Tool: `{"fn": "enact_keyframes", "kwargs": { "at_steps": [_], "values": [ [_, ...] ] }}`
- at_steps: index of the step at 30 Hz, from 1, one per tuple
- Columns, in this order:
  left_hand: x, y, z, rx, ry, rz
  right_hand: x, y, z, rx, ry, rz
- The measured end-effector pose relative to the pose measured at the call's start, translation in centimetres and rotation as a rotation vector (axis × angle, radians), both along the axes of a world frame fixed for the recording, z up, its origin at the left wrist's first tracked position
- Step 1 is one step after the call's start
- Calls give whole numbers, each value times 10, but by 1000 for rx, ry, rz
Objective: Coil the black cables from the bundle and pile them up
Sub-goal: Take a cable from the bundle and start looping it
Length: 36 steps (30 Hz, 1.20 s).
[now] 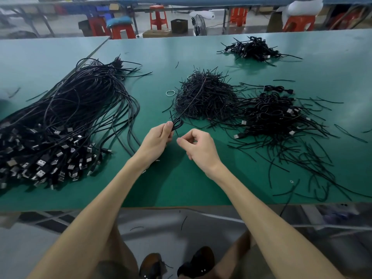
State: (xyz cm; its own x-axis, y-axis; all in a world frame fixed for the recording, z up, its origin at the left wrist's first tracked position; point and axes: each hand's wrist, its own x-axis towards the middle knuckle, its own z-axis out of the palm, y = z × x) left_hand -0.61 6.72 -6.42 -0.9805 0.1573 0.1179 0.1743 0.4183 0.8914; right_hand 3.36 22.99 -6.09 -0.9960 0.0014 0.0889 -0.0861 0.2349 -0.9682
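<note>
Head view: a green bench carries heaps of black cable. On its left side lies the bundle, long cables fanned out with their metal-tipped plugs massed at the near left edge. Mid-bench sits a mound of short black ties, with a pale ring lying flat just to its left. Right of the mound, touching its edge, is a pile of coiled cables with plugs sticking out, and loose ties are scattered around it down to the near right edge. A second, smaller pile lies well apart at the far right.

Both bare forearms reach in over the near edge. The left hand is clamped on a small coil, fingers curled round it and thumb pressed on its side, held just above the bench between bundle and mound. One strand runs from the coil up across the mound.

The right hand is just beside it, fingers curled, forefinger tip meeting the lower end of a thin tie that pokes out below the coil. Whether it truly pinches that tie I cannot tell.

Beyond the bench stand red stools.
</note>
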Motion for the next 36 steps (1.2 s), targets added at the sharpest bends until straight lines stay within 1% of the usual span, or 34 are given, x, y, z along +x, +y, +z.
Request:
{"fn": "enact_keyframes", "kwargs": {
  "at_steps": [9,20,22,24,27,32,33,36],
  "values": [
    [5,2,3,-112,32,-3,1,1,-1,-34,-11,-15],
    [9,7,8,-62,-30,65,3,1,-1,-4,7,33],
    [8,6,8,-27,-42,66,3,0,-1,-16,13,35],
    [8,5,8,13,-50,55,2,0,-1,-44,16,37],
    [9,5,8,6,-49,41,1,1,0,-104,-9,68],
    [11,4,10,73,-67,-54,-1,8,1,-328,-13,98],
    [12,4,11,72,-77,-75,-1,11,1,-325,-5,99],
    [15,5,14,19,-80,-116,1,12,1,-223,16,140]
  ]
}}
